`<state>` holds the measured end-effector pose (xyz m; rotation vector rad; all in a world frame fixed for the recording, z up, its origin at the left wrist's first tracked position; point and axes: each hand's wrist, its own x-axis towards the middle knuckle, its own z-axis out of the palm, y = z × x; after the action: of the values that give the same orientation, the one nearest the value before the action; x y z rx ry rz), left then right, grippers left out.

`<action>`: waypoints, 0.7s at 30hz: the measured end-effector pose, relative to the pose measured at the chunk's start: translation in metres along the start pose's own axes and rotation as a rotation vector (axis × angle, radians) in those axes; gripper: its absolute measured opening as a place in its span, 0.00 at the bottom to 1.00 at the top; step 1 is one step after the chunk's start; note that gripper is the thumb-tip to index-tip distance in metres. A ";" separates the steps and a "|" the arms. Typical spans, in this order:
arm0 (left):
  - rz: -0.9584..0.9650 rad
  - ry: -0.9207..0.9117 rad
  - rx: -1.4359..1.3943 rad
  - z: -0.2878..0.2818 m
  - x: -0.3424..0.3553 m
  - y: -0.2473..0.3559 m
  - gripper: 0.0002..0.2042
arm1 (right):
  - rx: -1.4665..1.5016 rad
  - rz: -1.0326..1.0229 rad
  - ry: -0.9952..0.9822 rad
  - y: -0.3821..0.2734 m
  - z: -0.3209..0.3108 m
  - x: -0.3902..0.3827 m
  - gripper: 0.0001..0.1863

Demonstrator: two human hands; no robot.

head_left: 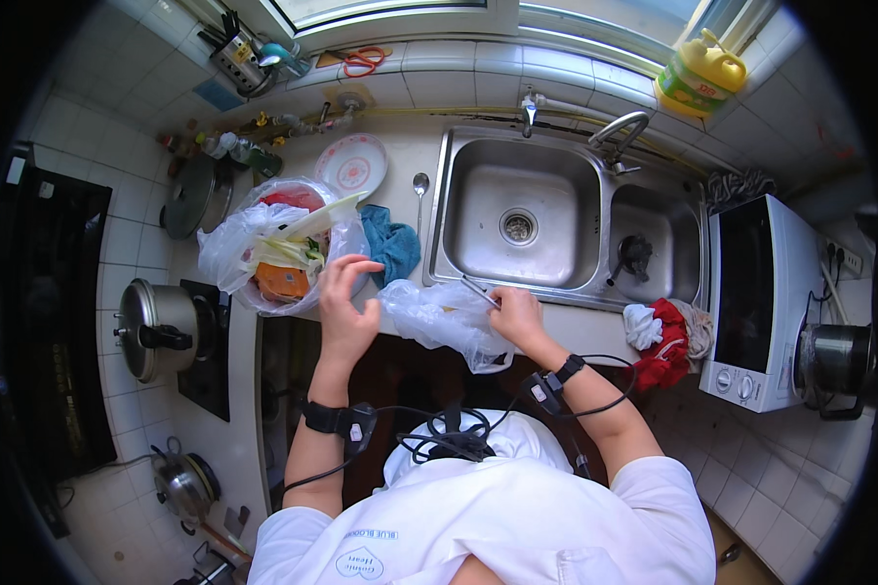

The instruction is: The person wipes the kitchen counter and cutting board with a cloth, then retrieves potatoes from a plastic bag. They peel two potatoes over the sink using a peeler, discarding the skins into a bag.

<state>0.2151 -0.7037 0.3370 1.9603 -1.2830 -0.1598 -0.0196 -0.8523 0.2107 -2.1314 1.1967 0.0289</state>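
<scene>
My right hand (519, 318) is closed round a slim silver-coloured tool (476, 290), its tip pointing up and left toward the sink's front edge; I cannot make out its kind. Below that hand, a crumpled clear plastic bag (437, 317) lies over the counter's front edge. My left hand (349, 304) is raised between this bag and a bag-lined bin, fingers curved and thumb apart, holding nothing. The bin's plastic liner (226, 255) surrounds pale green vegetable scraps (288, 255) and an orange packet (281, 283). A teal cloth (390, 244) lies just beyond my left hand.
A double steel sink (522, 210) fills the middle, with a dark strainer-like piece (636, 255) in its small bowl. A plate (351, 164) and spoon (420, 187) lie left of it. Rags (665, 341) and a microwave (751, 292) stand right; a pressure cooker (148, 330) sits left.
</scene>
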 end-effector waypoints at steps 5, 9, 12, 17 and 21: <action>0.022 -0.753 -0.087 0.071 0.000 0.006 0.15 | 0.105 -0.076 0.137 0.008 -0.011 0.011 0.12; -0.162 -0.959 0.410 0.088 -0.023 -0.034 0.35 | -0.177 0.029 0.310 0.038 -0.030 0.026 0.10; -0.048 -1.065 0.516 0.093 -0.042 -0.048 0.55 | -0.225 0.050 0.307 0.051 -0.031 0.025 0.14; -0.137 -0.760 0.310 0.104 -0.045 -0.053 0.50 | -0.082 -0.072 0.430 0.029 -0.037 0.000 0.26; -0.205 -0.687 0.053 0.116 -0.029 -0.055 0.34 | 0.004 -0.168 0.368 -0.002 -0.033 -0.016 0.29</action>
<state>0.1848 -0.7305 0.2120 2.1648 -1.4971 -0.9776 -0.0367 -0.8586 0.2419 -2.2905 1.2092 -0.4574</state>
